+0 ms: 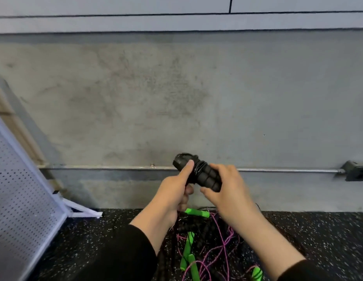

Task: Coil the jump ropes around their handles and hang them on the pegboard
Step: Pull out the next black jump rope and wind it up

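- Bkgd: I see a grey, stained concrete wall w/ a thin metal conduit pipe running along it low down, ending at a dark junction box far right. Below that, black rubber floor w/ white speckles.
- Far left: white perforated metal pegboard, leaning tilted, its foot on the floor near the wall. Nothing hung on the part I can see.
- Left hand: fingers curled round the near/left end of the black ribbed foam jump-rope handles, thumb pressed on top by the end cap. Black sleeve on forearm.
- Handles held up in front of the wall, above the floor pile, tilted down to the right; thin black cord is wrapped several turns round the middle.
- Right hand: fingers curled over the right end of the same handles, gripping from above.
- Below, btwn the forearms: tangled pile of pink-corded jump ropes w/ green foam handles on the floor, plus some dark rope mixed in; can't tell how many.
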`<control>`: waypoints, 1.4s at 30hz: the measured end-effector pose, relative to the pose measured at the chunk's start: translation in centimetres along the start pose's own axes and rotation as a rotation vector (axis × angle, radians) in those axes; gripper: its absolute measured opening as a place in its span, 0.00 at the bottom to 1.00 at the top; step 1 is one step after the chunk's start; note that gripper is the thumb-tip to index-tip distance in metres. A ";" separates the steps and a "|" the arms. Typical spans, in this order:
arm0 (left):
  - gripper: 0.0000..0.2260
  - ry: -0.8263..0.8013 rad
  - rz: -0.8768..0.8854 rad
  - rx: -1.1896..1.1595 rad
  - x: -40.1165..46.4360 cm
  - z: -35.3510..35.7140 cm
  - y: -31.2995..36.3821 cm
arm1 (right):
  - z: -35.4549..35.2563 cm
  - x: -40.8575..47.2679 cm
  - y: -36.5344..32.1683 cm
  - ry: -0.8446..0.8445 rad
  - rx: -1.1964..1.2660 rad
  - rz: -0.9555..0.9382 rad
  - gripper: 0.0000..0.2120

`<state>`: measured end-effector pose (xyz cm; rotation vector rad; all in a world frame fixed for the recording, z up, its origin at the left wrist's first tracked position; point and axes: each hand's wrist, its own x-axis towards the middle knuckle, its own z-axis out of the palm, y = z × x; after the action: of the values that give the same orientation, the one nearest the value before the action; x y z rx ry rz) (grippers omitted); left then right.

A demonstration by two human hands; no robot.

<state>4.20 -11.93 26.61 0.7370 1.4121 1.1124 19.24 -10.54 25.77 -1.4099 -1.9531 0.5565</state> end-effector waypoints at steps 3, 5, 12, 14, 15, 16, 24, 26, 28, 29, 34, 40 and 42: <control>0.20 0.012 0.001 -0.042 0.9 -0.5 -0.1 | 0.8 0.4 0.3 -0.011 0.054 -0.001 0.26; 0.19 -0.027 0.025 -0.044 1.3 -1.0 0.3 | 0.4 0.9 0.2 -0.012 0.236 0.057 0.20; 0.20 -0.180 0.107 0.036 1.3 -1.4 1.0 | -1.8 1.9 -0.5 -0.425 1.238 0.644 0.26; 0.20 -0.206 0.129 0.055 1.3 -1.6 1.2 | -2.3 1.9 -0.4 -0.535 1.252 0.664 0.28; 0.19 -0.216 0.134 0.063 1.3 -1.7 1.3 | -2.3 1.9 -0.3 -0.565 1.255 0.663 0.27; 0.19 -0.227 0.135 0.069 1.4 -1.8 1.4 | -2.3 1.9 -0.1 -0.578 1.262 0.651 0.26; 0.24 -0.212 0.036 0.113 1.2 -2.1 1.8 | -1.3 2.6 0.4 -0.218 0.972 0.360 0.16; 0.29 -0.224 0.012 0.155 0.9 -2.1 1.7 | -1.5 2.7 0.6 -0.109 0.850 0.303 0.13; 0.31 -0.236 -0.008 0.148 0.7 -1.9 1.7 | -2.0 3.0 0.9 -0.055 0.620 0.263 0.12; 0.32 -0.229 -0.014 0.131 0.7 -1.9 1.8 | -2.2 3.1 1.2 -0.067 0.497 0.240 0.13; 0.34 -0.216 -0.037 0.103 1.1 -1.2 1.4 | -1.5 2.4 1.2 -0.161 0.151 0.168 0.23; 0.27 -0.122 -0.028 0.023 1.4 -0.7 0.4 | -0.3 2.0 0.3 -0.107 -0.119 0.022 0.31; 0.23 -0.097 -0.007 -0.015 1.5 -0.8 0.3 | -0.1 1.8 0.2 -0.112 -0.119 -0.004 0.32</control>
<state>3.14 -10.66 26.28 0.7649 1.3222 1.0661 19.12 -8.78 26.21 -1.4758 -2.1079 0.5355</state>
